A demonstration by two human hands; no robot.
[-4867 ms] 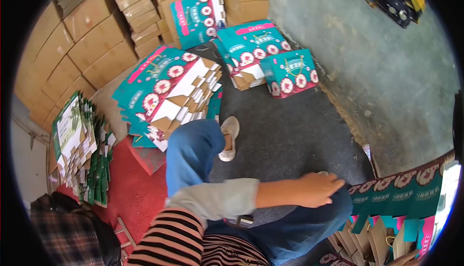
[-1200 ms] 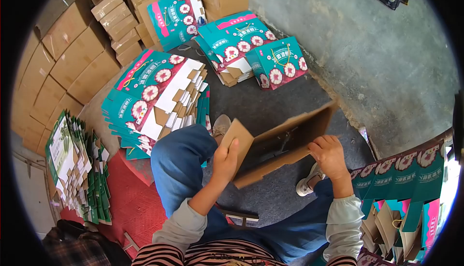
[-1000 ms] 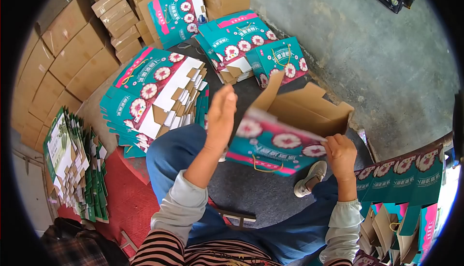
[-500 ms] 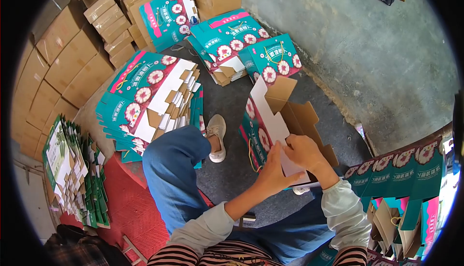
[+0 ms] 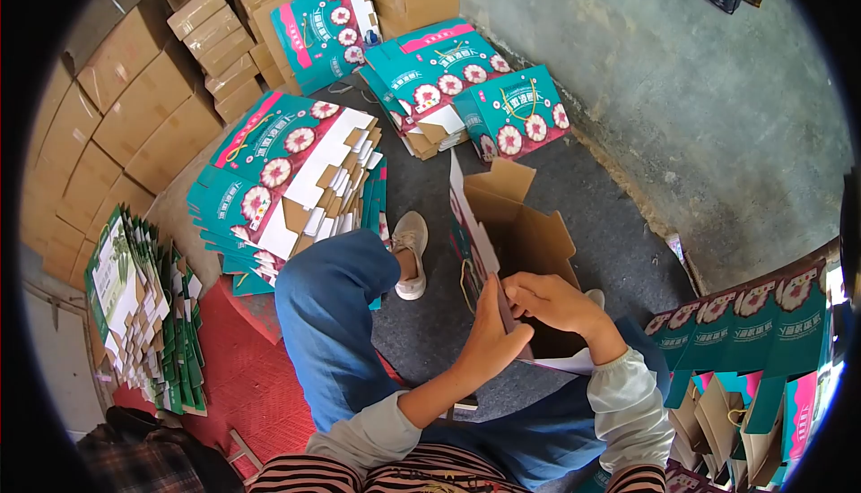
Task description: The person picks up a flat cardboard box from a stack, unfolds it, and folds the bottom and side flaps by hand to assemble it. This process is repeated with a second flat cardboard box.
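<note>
A teal and maroon gift carton (image 5: 525,240) stands between my knees, its brown inside showing and its end flaps standing up. My left hand (image 5: 489,336) is closed on the near end of its printed left side panel, thumb on the inner face and fingers along the outside. Just beside it, my right hand (image 5: 558,307) reaches over the opening with bent fingers pinching the same panel's edge. A yellow cord handle shows faintly on the panel's outer side. The carton's lower near part is partly hidden by my hands and sleeve.
Flat teal cartons (image 5: 269,166) lie fanned in a pile at left, with further printed cartons (image 5: 439,72) ahead. Green-and-white flattened boxes (image 5: 134,287) lean at far left. Brown boxes (image 5: 134,99) are stacked behind them. Teal cartons (image 5: 762,323) stand at right, near the concrete wall (image 5: 682,108).
The carton has turned so its left panel is nearly edge-on and more of its inside shows. Both hands have shifted slightly left and stay on the panel. The view has swung slightly.
</note>
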